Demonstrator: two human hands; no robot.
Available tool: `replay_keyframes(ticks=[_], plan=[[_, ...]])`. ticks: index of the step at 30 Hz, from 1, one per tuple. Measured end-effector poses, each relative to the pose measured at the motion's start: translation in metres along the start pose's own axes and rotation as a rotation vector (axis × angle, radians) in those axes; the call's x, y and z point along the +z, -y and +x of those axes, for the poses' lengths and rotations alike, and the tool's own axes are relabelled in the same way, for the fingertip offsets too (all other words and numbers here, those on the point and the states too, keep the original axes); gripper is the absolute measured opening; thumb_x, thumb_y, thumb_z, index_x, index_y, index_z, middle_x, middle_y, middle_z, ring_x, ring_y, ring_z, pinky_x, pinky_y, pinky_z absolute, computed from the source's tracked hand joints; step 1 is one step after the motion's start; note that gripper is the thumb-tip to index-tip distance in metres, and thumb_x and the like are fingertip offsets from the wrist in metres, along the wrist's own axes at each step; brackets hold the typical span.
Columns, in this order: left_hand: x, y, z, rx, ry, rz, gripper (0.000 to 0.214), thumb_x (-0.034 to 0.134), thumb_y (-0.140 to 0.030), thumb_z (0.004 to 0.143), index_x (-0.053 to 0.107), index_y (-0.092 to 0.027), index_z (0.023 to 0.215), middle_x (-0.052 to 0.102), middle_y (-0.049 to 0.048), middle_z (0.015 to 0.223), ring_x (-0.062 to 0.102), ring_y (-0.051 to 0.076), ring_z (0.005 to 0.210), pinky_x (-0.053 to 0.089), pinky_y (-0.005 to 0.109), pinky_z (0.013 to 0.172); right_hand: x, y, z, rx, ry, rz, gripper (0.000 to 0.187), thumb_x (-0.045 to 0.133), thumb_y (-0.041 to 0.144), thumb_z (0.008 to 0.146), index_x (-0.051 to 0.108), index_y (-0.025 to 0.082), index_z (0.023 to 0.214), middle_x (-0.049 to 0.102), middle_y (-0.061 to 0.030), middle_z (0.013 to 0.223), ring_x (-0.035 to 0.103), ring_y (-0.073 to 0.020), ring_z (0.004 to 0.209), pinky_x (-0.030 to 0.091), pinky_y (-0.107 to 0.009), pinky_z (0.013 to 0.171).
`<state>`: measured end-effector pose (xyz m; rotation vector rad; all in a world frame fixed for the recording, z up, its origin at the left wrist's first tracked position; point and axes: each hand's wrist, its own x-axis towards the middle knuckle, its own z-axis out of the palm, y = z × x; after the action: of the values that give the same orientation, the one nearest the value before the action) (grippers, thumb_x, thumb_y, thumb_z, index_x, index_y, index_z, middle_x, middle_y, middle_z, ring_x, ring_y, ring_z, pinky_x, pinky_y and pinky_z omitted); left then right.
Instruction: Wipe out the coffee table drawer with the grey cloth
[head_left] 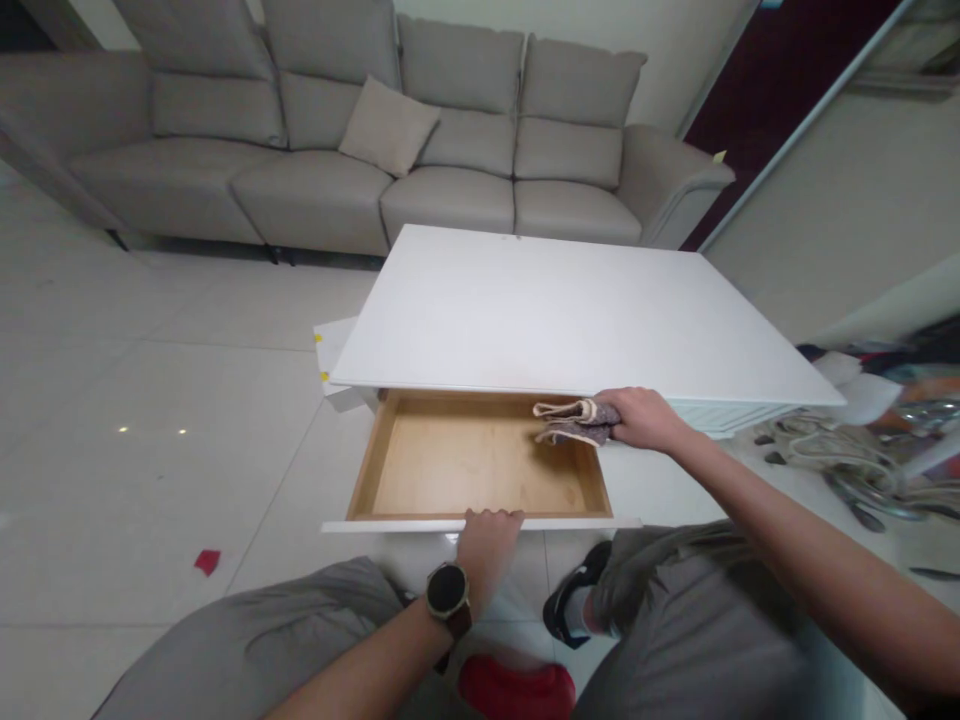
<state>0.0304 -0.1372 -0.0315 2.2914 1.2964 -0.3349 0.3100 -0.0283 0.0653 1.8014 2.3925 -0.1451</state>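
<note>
An open drawer [450, 460] with a bare wooden inside sticks out from the white table [555, 310] toward me. My left hand [491, 545], below a wristwatch, has its fingers hooked over the drawer's white front edge. Over the drawer's right back corner, my right hand [641, 415] grips a folded brown cloth [576, 422] with pale edging. The cloth's folded layers point left, just in front of the tabletop's edge. Part of the cloth is hidden inside my right hand.
A grey sofa [450, 200] with a loose cushion [390, 125] stands behind the table. A white box-like piece [341, 365] juts out at the table's left. Cables and clutter [847, 450] lie on the right. A red scrap [208, 562] is on the tiled floor, and something red [517, 688] lies below me.
</note>
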Motion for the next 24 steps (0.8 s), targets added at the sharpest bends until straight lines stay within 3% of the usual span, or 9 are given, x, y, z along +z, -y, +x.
replay_keyframes(ticks=[3,6,10,13,15,19,24], plan=[[-0.004,0.002,-0.001,0.028,-0.021,0.005,0.031,0.042,-0.015,0.098,0.067,-0.02,0.117,0.075,0.0126,0.101,0.072,0.03,0.099,0.056,0.045,0.084,0.004,-0.008,-0.017,-0.054,-0.013,-0.07,0.043,0.056,0.014,0.077,0.071,0.026,0.115,0.073,-0.0077,0.116,0.065,-0.0274,0.104,0.045,-0.033,0.08],[-0.007,0.003,-0.001,0.026,-0.018,0.025,0.031,0.043,-0.015,0.097,0.069,-0.021,0.113,0.076,0.0121,0.1,0.072,0.029,0.097,0.056,0.04,0.079,0.044,-0.003,-0.027,-0.095,0.184,-0.073,0.042,0.056,0.013,0.077,0.072,0.024,0.114,0.072,-0.0105,0.117,0.066,-0.0283,0.108,0.049,-0.035,0.081],[-0.009,0.003,0.001,-0.002,0.004,0.029,0.028,0.046,-0.016,0.096,0.069,-0.022,0.111,0.075,0.0116,0.103,0.071,0.028,0.098,0.053,0.038,0.08,0.086,0.011,-0.03,-0.085,0.277,-0.029,0.039,0.061,0.014,0.075,0.075,0.024,0.11,0.073,-0.0143,0.114,0.069,-0.0303,0.104,0.051,-0.039,0.086],[-0.01,0.004,0.0,-0.002,0.015,0.014,0.026,0.049,-0.017,0.095,0.069,-0.022,0.11,0.075,0.0114,0.106,0.07,0.027,0.099,0.051,0.036,0.082,0.086,0.016,-0.036,-0.149,0.375,-0.045,0.022,0.066,0.019,0.072,0.078,0.021,0.091,0.076,-0.016,0.094,0.071,-0.0324,0.095,0.052,-0.041,0.082],[-0.012,0.005,-0.001,0.008,0.014,0.008,0.025,0.049,-0.016,0.095,0.069,-0.022,0.108,0.074,0.0115,0.108,0.069,0.027,0.1,0.05,0.036,0.083,0.078,0.013,-0.042,-0.134,0.404,-0.048,0.019,0.068,0.019,0.071,0.077,0.021,0.087,0.076,-0.015,0.092,0.071,-0.0314,0.093,0.052,-0.039,0.081],[-0.016,0.008,0.001,0.033,0.006,0.004,0.023,0.048,-0.017,0.096,0.069,-0.021,0.105,0.074,0.0106,0.108,0.069,0.027,0.1,0.05,0.037,0.083,0.063,0.003,-0.061,0.004,0.355,-0.012,0.022,0.061,0.02,0.076,0.075,0.02,0.093,0.076,-0.0147,0.096,0.071,-0.0298,0.091,0.05,-0.037,0.078],[-0.013,0.014,0.011,0.015,-0.058,0.051,0.023,0.045,-0.021,0.099,0.066,-0.019,0.108,0.073,0.0112,0.106,0.07,0.027,0.097,0.051,0.038,0.081,0.067,0.014,-0.086,-0.039,0.294,0.066,0.039,0.054,0.017,0.079,0.069,0.027,0.113,0.075,-0.0093,0.109,0.07,-0.0287,0.099,0.048,-0.036,0.082]])
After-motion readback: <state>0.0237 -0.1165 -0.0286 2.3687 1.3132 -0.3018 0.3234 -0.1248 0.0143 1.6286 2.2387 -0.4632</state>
